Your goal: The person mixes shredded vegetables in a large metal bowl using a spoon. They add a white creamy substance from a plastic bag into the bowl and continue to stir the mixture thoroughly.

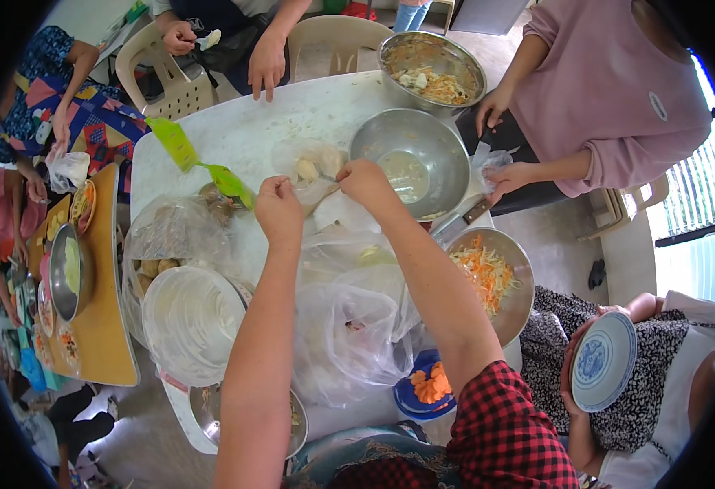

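Note:
Both of my hands reach forward over the white table. My left hand (279, 205) pinches the near left edge of a clear plastic bag (333, 160) that holds a pale, creamy lump (306, 169). My right hand (363, 180) is closed on a thin utensil handle at the bag's right side; the utensil's other end is hard to make out. Just right of my right hand stands a large steel bowl (366, 137) with a little cloudy liquid. White crumpled plastic (345, 211) lies below the bag, between my forearms.
Around me are a white bucket (195, 324), bagged potatoes (149, 269), a knife (455, 226), shredded vegetables in a bowl (519, 287), orange slices on a blue plate (418, 409) and a mixing bowl (479, 67). People stand across and at right, one holding a patterned plate (605, 360).

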`<control>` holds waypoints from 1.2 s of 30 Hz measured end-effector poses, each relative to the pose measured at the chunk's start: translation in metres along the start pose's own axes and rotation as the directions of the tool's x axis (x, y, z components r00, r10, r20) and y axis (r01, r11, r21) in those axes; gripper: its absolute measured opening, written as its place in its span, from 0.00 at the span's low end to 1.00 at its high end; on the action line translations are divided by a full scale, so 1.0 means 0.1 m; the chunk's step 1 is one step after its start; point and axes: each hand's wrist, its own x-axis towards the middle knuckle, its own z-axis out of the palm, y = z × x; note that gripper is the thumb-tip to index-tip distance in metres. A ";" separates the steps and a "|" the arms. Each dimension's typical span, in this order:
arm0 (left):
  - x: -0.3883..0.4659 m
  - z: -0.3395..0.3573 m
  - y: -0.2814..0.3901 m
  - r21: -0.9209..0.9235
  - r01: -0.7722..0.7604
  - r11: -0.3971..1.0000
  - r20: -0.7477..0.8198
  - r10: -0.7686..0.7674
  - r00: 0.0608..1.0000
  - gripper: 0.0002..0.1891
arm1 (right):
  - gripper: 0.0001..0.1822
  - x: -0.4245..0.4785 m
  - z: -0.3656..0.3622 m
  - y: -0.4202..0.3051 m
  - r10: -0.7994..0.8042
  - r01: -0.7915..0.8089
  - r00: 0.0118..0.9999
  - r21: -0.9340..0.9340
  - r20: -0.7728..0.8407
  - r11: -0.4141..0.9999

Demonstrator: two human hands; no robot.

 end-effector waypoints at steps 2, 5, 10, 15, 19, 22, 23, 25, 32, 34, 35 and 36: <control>0.01 0.00 0.02 0.001 0.015 1.000 0.013 -0.015 1.000 0.06 | 0.09 -0.03 -0.02 0.04 0.023 -0.023 1.000 0.069 -0.007 0.997; 0.03 0.03 0.05 0.017 0.013 1.000 0.024 -0.013 1.000 0.06 | 0.10 -0.05 -0.04 0.10 0.070 -0.070 0.998 0.137 0.001 0.988; 0.06 0.08 -0.17 0.019 0.082 0.996 -0.058 -0.081 0.995 0.07 | 0.11 -0.06 0.01 0.04 0.098 -0.100 0.995 0.239 0.018 0.966; -0.01 0.14 -0.07 0.026 0.165 0.986 -0.148 -0.159 0.976 0.11 | 0.12 -0.03 0.02 0.19 -0.005 0.004 1.000 0.144 0.011 0.990; -0.06 0.14 0.11 0.004 0.194 0.981 -0.222 -0.188 0.957 0.21 | 0.12 -0.11 -0.05 0.11 0.038 -0.031 0.998 0.167 -0.044 0.985; -0.10 0.10 0.57 0.016 0.155 0.988 -0.205 -0.148 0.967 0.25 | 0.13 -0.05 -0.09 0.36 0.049 -0.029 0.996 0.261 -0.073 0.965; -0.09 0.00 0.67 -0.004 0.105 0.994 -0.217 -0.104 0.971 0.26 | 0.14 -0.08 -0.08 0.29 0.076 -0.059 0.996 0.303 -0.046 0.951; -0.05 -0.17 0.94 -0.122 0.015 0.992 -0.225 -0.043 0.973 0.28 | 0.13 -0.10 -0.10 0.21 0.075 -0.058 0.997 0.363 -0.033 0.930; 0.34 -1.54 1.96 -0.583 -0.376 0.720 -0.445 0.104 0.889 0.38 | 0.13 -0.32 -0.21 -0.02 0.105 -0.099 0.994 0.428 0.010 0.898; 0.56 -2.15 2.11 -0.580 -0.463 0.670 -0.536 0.114 0.836 0.40 | 0.13 -0.30 -0.27 0.11 0.114 -0.097 0.993 0.418 -0.014 0.903; 0.53 -2.60 2.20 -0.540 -0.502 0.676 -0.592 0.119 0.797 0.38 | 0.13 -0.29 -0.17 0.05 0.076 -0.077 0.997 0.425 0.018 0.902; 0.56 -2.87 2.24 -0.535 -0.526 0.662 -0.624 0.111 0.774 0.36 | 0.13 -0.26 -0.16 0.08 0.083 -0.082 0.996 0.438 0.017 0.895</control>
